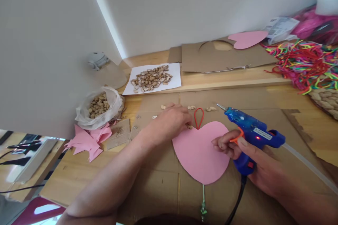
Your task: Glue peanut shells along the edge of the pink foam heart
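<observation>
Right hand [245, 151] first: fingers wrapped around the grip of the blue glue gun [250, 132], index on the orange trigger, nozzle pointing up and left toward the top of the heart. The little red light on the side looks lit, so I'd guess it's hot. No glue showing at the tip that I can make out.

Left hand [171, 119] lies palm down at the upper left edge of the pink heart [202, 153], fingers curled and pinching what looks like one small shell [189, 126] right at the rim, though I can't tell how firmly.

The heart lies flat on cardboard [163, 182] in the middle of the counter [79, 172]. A red loop [199, 116] sticks out of the notch at the top and a green cord [203, 200] hangs from the bottom point, so the hanging bits seem to be on already. The face of the heart is bare, no shells on it except the one at the edge. So I'd call this very early on the decorating side, pretty much everything left to cover.

A few loose shells sit just past the loop. Farther out: a pile of shells on white paper [153, 79], a bag [99, 107] of more on the left, pink scraps [88, 140] beside it, a second pink heart on cut cardboard at the back, and a tangle of coloured cords [303, 63] far right.
</observation>
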A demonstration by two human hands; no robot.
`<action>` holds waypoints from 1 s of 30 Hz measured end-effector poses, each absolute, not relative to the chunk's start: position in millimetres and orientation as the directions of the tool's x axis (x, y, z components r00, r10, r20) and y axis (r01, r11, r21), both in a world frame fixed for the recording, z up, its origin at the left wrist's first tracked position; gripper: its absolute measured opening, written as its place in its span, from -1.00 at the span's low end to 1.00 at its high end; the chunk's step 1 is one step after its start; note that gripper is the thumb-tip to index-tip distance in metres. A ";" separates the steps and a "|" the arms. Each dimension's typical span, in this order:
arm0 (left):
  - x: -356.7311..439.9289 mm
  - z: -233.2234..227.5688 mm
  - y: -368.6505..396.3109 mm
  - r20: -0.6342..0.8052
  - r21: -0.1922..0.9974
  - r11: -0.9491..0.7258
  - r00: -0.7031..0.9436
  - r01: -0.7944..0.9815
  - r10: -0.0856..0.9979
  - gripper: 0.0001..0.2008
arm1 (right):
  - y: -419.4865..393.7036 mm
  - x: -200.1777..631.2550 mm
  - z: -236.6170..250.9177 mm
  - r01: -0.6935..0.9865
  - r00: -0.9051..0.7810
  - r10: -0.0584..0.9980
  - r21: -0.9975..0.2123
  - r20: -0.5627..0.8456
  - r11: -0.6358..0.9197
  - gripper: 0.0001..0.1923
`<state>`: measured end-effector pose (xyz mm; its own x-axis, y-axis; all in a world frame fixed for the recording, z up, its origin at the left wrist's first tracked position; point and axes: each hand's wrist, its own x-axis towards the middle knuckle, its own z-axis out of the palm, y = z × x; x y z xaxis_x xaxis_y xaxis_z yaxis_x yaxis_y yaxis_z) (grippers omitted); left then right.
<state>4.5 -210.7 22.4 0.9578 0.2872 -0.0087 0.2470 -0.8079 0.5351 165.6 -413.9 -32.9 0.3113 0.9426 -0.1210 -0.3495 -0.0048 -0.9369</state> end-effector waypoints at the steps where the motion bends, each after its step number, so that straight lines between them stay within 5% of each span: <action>1: 4.6 21.7 -210.9 -0.009 0.532 -0.811 0.959 0.244 0.283 -0.83 | -413.9 165.5 -32.1 -0.338 0.318 0.940 -0.941 -0.120 -0.006 -0.73; 10: 10.0 19.2 -208.2 -0.082 0.391 -0.882 0.965 0.262 0.250 -0.87 | -413.0 165.4 -32.3 -0.351 0.317 0.941 -0.936 -0.122 -0.003 -0.76; 22: 8.9 19.8 -209.4 -0.082 0.406 -0.872 0.962 0.272 0.262 -0.87 | -413.9 165.1 -29.9 -0.329 0.338 0.930 -0.944 -0.146 -0.029 -0.76; 30: 10.3 29.0 -211.3 -0.184 0.309 -0.905 0.952 0.293 0.246 -0.85 | -410.9 164.6 -31.6 -0.331 0.356 0.928 -0.943 -0.113 0.013 -0.80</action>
<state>10.3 -211.3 29.0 0.9517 0.2457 -0.1841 0.2933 -0.9047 0.3089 164.6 -410.9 -31.6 0.3556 0.9278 -0.1126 -0.3315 0.0126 -0.9434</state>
